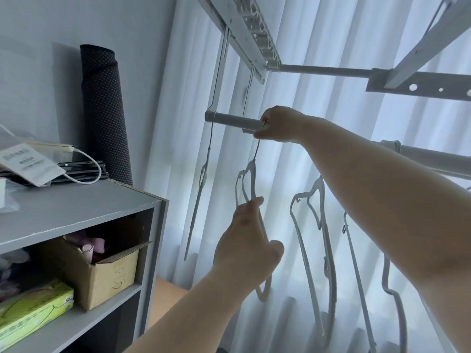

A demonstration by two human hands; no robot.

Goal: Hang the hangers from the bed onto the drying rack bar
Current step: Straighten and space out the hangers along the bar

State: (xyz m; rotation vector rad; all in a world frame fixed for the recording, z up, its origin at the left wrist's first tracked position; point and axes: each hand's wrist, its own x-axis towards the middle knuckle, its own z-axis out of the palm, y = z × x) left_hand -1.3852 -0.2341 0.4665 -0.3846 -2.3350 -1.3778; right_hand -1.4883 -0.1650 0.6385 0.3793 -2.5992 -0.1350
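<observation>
White plastic hanger (252,171), wire hook at grey round metal rack bar (229,120) | right hand (277,123) pinches hook; left hand (247,240) grips hanger body | advice: seat hook fully over bar before letting go

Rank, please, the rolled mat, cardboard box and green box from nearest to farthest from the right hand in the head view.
1. Rolled mat, upright on the shelf, left of the right hand.
2. Cardboard box, inside the shelf, lower left.
3. Green box, same level, far lower left.
</observation>
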